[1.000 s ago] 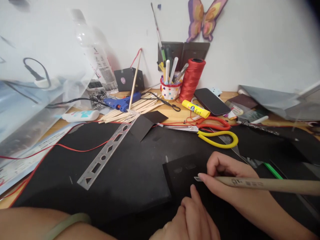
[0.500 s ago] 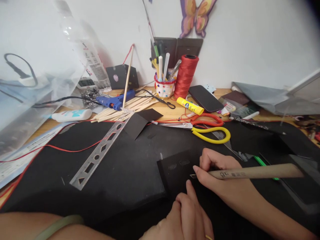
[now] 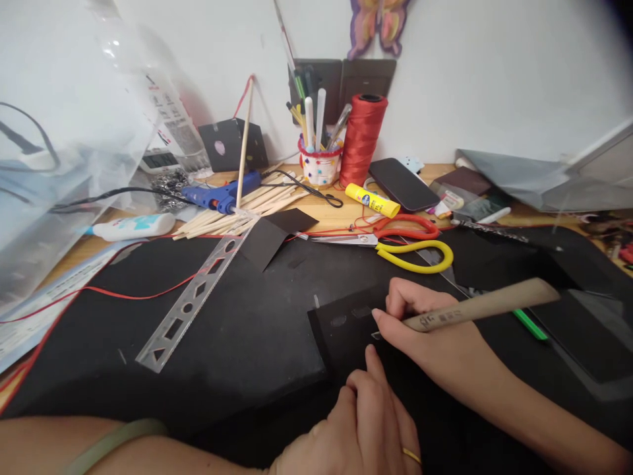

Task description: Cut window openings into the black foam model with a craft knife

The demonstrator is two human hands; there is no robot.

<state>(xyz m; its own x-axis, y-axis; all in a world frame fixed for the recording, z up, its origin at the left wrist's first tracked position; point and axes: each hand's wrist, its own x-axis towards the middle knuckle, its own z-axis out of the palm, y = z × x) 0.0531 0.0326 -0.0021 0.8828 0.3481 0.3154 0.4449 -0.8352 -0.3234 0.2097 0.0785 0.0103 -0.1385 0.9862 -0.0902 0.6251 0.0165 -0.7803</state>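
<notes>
A sheet of black paper [image 3: 341, 336] with two small oval marks near its upper edge lies on the black mat [image 3: 237, 316]. My right hand [image 3: 420, 316] grips a craft knife [image 3: 475, 307] with a tan-grey handle; its blade tip touches or hovers just over the paper. Just below the blade, my left hand [image 3: 361, 415] rests on the paper, index finger stretched forward and the other fingers bent close together. Beyond the paper lie scissors [image 3: 415, 254] with one red and one yellow handle.
A stencil ruler [image 3: 188, 307] and folded black paper [image 3: 270, 237] lie left of centre. Behind them are a blue glue gun [image 3: 222, 194], wooden sticks [image 3: 267, 201], a pen cup [image 3: 320, 165], red ribbon spool [image 3: 363, 142], yellow glue stick [image 3: 372, 200] and phone [image 3: 403, 185]. A green pen [image 3: 530, 324] lies right.
The whole view has shifted slightly, moving the background up and left. The knife handle is now tilted more upward at its far end. Both hands stay close to the same part of the paper.
</notes>
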